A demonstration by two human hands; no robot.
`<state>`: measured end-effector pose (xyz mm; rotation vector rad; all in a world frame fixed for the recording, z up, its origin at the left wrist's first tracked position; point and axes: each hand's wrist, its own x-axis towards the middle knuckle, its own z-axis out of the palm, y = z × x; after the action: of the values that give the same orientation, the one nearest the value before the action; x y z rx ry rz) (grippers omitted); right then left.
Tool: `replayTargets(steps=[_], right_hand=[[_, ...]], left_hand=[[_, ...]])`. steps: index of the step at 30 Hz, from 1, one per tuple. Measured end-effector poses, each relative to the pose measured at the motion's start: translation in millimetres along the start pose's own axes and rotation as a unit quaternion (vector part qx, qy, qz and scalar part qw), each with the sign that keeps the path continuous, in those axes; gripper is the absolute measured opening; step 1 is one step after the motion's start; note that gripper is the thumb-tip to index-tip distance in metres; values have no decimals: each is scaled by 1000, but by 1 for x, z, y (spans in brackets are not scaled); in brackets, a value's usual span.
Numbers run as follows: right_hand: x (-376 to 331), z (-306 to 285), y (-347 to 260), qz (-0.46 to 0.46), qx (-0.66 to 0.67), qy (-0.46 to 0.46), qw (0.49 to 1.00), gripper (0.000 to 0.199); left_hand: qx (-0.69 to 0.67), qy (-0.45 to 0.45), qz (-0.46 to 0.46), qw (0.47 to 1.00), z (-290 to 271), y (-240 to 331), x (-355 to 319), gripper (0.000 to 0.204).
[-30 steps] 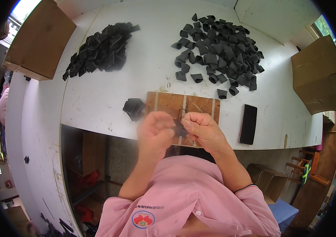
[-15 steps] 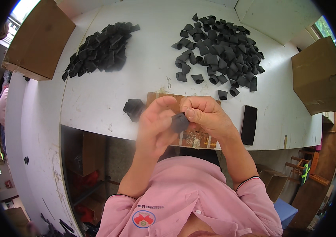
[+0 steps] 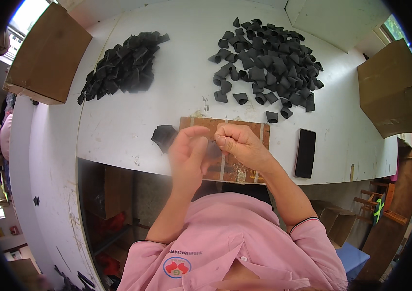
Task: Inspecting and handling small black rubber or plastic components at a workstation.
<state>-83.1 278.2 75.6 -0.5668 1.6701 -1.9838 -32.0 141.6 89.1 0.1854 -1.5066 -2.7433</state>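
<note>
A small black piece of sheet material (image 3: 212, 149), smeared by motion, is between my two hands over a brown board (image 3: 249, 167). My right hand (image 3: 242, 144) is closed, its thumb and bent forefinger pinching the top of the piece. My left hand (image 3: 186, 151) curls around the other side, thumb raised and lower fingers partly behind the piece; its fingertips are blurred. Beside my left hand lie some flat black pieces (image 3: 163, 137). At the back right is a heap of rolled, cone-like black pieces (image 3: 278, 68). Another heap of flat black pieces (image 3: 123, 68) lies at the back left.
A black phone (image 3: 305, 153) lies on the white table (image 3: 181, 72) to the right of the board. Cardboard boxes stand at the left (image 3: 48, 53) and right (image 3: 390, 89). Below the table's front edge is an open shelf (image 3: 109, 194). Another person (image 3: 5, 136) is at the far left.
Both hands have shifted slightly left, and the right hand has closed further. The black piece, clear before, is now blurred and partly covered by the fingers. The heaps look the same.
</note>
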Motion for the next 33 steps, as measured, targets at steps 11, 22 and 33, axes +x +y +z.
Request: replayTargets(steps=[11, 22, 33], right_hand=[[-20, 24, -27, -233, -307, 197, 902, 24], [-18, 25, -34, -261, -407, 179, 857, 34], [-22, 14, -47, -160, -260, 123, 944, 36]], left_hand=[[308, -64, 279, 908, -1, 5, 2, 16], [-111, -21, 120, 986, -10, 6, -2, 12], [247, 84, 299, 918, 5, 8, -4, 10]])
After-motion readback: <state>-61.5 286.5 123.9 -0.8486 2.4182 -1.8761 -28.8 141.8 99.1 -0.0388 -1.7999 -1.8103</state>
